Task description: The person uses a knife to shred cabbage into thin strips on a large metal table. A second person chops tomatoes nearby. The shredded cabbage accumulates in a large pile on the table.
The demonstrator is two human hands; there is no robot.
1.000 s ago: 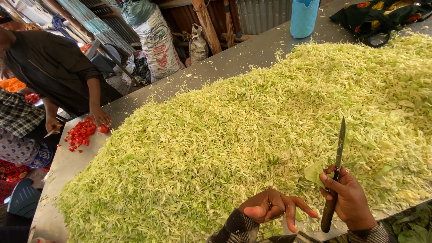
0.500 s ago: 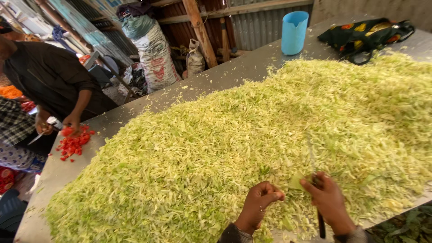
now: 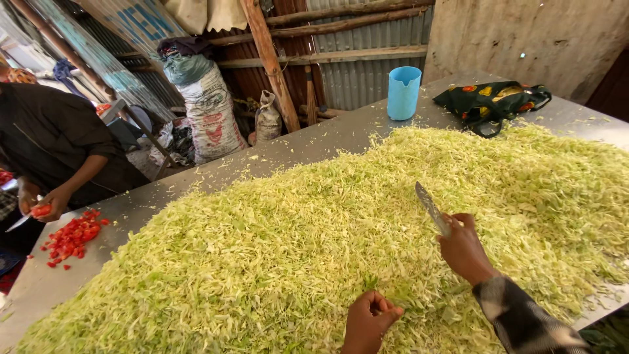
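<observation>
A huge heap of shredded pale green cabbage [image 3: 314,229] covers most of the grey metal table [image 3: 308,147]. My right hand [image 3: 464,248] is closed around a knife [image 3: 432,208], whose blade points up and to the left above the heap. My left hand [image 3: 369,320] rests on the near edge of the cabbage with its fingers curled in; whether it holds shreds I cannot tell.
A blue jug [image 3: 402,92] and a dark patterned bag [image 3: 493,101] stand at the table's far end. At left another person [image 3: 56,147] holds a tomato piece and a knife beside chopped red tomato [image 3: 70,237]. Sacks [image 3: 206,111] and wooden posts stand behind.
My right hand has lifted the knife out of the cabbage and moved it up and forward. The leaf piece it held is gone. The view has tilted upward. The other person's hands moved left.
</observation>
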